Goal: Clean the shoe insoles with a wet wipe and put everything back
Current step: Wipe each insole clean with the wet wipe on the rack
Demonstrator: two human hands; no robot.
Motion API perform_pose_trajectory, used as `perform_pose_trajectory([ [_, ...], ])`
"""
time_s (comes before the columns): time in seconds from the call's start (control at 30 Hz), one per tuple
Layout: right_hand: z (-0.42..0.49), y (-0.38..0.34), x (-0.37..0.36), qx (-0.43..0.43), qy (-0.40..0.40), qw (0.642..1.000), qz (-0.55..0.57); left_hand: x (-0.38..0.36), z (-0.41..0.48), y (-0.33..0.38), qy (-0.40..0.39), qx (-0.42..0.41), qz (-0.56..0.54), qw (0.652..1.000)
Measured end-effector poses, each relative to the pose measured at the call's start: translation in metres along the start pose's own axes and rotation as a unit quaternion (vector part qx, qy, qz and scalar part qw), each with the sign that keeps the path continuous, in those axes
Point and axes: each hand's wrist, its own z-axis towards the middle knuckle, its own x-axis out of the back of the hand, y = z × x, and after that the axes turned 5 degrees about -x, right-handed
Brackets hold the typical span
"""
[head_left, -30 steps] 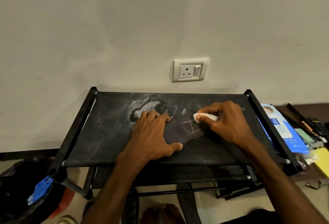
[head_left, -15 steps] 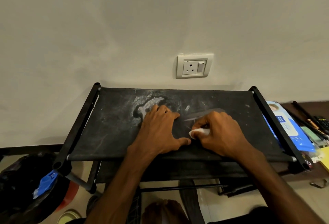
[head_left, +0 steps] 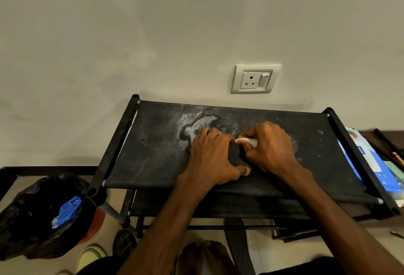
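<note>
1. insole lies flat on the shoe rack top, pinned under my left hand, fingers laid flat.
2. right hand pinches the wet wipe against it.
3. i judge it thin, light and floppy; best lifted by an edge.

Your count: two hands, left hand and right hand. One white wet wipe in right fingers. One dark insole under left fingers. One shoe rack beneath. One wall socket beyond fingertips. One blue wipes pack right of fingers. One black bin bag left of them.
</note>
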Motion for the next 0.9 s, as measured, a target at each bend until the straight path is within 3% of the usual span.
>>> perform_pose_trajectory([
  [0.4,-0.034,0.017,0.031,-0.031,-0.114,0.992,-0.052,0.0,0.003,0.003,0.008,0.025,-0.027,0.999],
  [0.67,0.002,0.007,0.013,-0.03,-0.055,0.998,-0.011,0.0,0.005,0.007,-0.011,0.018,0.004,1.0],
  [0.9,0.0,0.008,0.004,0.004,-0.005,0.999,-0.035,-0.001,0.003,0.006,-0.007,0.031,-0.035,0.999],
])
